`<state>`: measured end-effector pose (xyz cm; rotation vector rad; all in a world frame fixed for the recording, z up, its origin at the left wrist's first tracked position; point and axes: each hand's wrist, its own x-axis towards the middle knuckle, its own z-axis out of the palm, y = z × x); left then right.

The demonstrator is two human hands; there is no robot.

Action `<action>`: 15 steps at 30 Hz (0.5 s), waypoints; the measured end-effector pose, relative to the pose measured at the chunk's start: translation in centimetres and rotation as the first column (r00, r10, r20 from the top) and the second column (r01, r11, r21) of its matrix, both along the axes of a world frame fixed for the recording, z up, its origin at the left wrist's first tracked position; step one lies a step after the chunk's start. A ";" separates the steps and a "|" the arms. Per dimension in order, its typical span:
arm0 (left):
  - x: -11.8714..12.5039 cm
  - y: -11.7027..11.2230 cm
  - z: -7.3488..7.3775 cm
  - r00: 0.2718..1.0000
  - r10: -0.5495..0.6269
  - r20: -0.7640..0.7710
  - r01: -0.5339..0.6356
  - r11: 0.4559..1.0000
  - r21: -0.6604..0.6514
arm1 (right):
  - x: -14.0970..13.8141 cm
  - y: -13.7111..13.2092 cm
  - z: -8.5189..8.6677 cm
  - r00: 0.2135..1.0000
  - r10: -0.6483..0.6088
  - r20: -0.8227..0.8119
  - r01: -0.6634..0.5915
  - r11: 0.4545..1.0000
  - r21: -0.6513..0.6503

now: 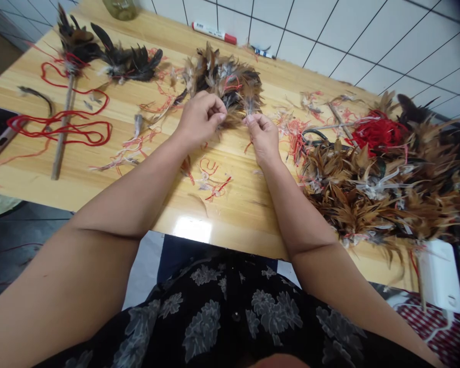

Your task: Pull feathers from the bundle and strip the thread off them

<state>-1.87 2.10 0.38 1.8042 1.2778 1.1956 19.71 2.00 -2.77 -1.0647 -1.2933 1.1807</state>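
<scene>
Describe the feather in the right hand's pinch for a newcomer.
On the pale wooden tabletop, find the clump of brown and black feathers. The right hand pinches a small pale feather upright at its near edge, lighter than the dark clump behind it.

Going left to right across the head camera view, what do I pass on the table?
Dark flat device → loop of red cord → left hand → right hand pinching a pale feather → black-handled scissors → tangle of red yarn → white plastic piece

Light wooden table (pixel 237 204) | loose brown feather heaps (pixel 368 199) | tangled red string (pixel 377 132) | wooden stick (pixel 57 161) | red-capped marker (pixel 213 33)
</scene>
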 end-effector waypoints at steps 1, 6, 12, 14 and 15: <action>0.3 -0.2 0.1 0.998 0.007 0.070 -0.005 1.000 -0.027 | 0.0 0.0 0.0 1.000 -0.004 0.008 0.004 1.000 0.005; 2.4 -1.1 -0.1 0.943 0.005 0.332 0.048 0.987 -0.150 | -0.2 -0.6 0.7 0.997 -0.042 0.069 0.042 0.999 0.008; 3.6 -1.9 0.4 0.889 -0.002 0.458 0.117 0.968 -0.223 | -0.4 -0.8 0.7 0.997 -0.016 0.081 0.013 0.999 0.041; 3.7 -2.1 0.7 0.859 0.030 0.512 0.112 0.963 -0.245 | -0.4 -0.4 0.1 0.994 -0.007 0.106 -0.001 0.997 0.074; 3.8 -2.3 0.8 0.844 0.044 0.534 0.109 0.962 -0.252 | -0.3 -0.2 -0.3 0.992 -0.003 0.123 -0.007 0.996 0.085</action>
